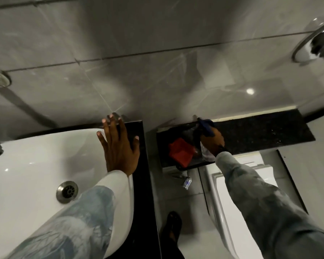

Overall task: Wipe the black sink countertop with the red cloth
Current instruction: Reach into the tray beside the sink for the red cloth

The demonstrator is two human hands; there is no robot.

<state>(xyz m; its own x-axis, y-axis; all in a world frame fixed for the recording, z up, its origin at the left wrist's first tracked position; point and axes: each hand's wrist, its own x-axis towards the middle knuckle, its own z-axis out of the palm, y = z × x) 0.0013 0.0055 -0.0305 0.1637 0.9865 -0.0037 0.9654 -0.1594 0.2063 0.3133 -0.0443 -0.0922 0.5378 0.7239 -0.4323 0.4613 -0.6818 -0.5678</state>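
The red cloth (180, 151) lies folded on a black tray at the left end of a black speckled ledge (260, 130). The black sink countertop (140, 165) frames a white basin (36, 161) on the left. My left hand (118, 144) rests flat with fingers spread on the basin's right rim and the countertop. My right hand (212, 140) is closed around a clear spray bottle with a blue trigger head (206, 128), just right of the red cloth.
Grey glossy wall tiles (138, 71) rise behind both surfaces. A white toilet cistern and lid (238, 184) stand below the ledge. The basin drain (67, 191) is at lower left. A small packet (187, 183) lies on the floor in the gap, above my dark shoe (173, 227).
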